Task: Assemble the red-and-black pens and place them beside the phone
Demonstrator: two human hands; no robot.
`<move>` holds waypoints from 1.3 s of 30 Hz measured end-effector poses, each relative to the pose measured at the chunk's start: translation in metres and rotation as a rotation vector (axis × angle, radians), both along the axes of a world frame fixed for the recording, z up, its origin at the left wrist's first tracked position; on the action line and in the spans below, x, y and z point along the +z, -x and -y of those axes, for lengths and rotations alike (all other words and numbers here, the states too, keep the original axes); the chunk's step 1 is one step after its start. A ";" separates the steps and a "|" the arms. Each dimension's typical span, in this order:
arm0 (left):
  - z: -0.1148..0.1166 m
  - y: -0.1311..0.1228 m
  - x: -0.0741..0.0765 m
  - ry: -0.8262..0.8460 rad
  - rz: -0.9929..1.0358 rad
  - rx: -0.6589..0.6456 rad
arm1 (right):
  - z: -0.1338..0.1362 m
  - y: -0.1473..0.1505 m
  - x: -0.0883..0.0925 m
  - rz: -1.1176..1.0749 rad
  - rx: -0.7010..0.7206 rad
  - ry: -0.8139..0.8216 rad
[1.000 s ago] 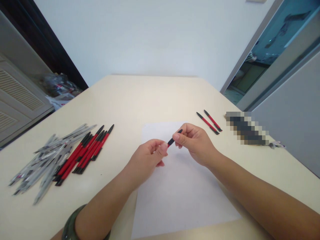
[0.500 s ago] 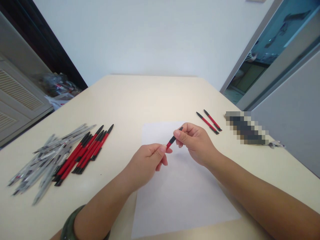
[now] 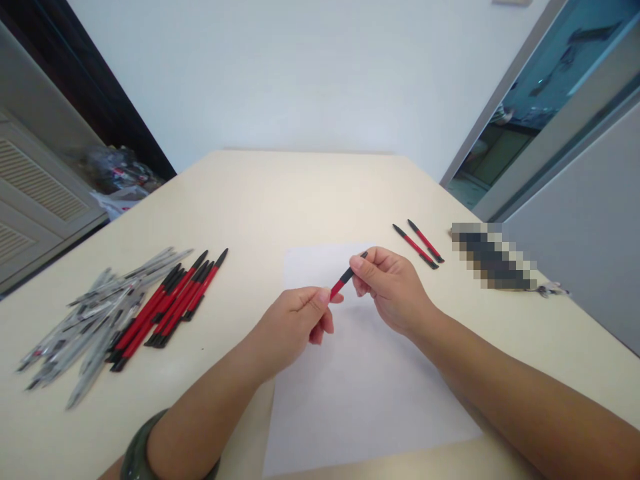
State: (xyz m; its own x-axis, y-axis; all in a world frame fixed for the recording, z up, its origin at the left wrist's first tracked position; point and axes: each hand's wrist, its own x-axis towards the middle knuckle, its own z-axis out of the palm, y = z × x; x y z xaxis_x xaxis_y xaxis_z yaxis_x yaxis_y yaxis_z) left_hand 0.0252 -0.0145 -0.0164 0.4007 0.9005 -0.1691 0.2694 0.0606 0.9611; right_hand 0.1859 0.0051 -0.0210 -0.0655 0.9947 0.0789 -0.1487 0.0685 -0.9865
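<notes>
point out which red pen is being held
The red pen pinched by the left hand and right hand; the other red pens lie on the table.

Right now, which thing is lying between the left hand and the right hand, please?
In the head view, a red and black pen: the left hand grips its red part, the right hand its black end, above white paper.

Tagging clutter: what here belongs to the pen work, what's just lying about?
Likely in the job:
red pen in left hand and right hand
red pens, left
greyish pieces beside them
two red pens, right
white sheet beneath

Likely just lying about:
pixelated item, far right
plastic bags, far left
</notes>
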 end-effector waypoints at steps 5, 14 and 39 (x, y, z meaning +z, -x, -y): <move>-0.003 0.001 0.000 0.004 -0.032 0.004 | 0.000 0.000 0.001 0.035 -0.016 0.003; -0.003 0.002 0.000 -0.125 -0.098 0.128 | 0.003 0.002 0.000 0.212 -0.059 -0.048; -0.004 0.000 -0.005 0.109 0.113 0.116 | -0.005 -0.026 0.040 -0.070 -0.233 -0.345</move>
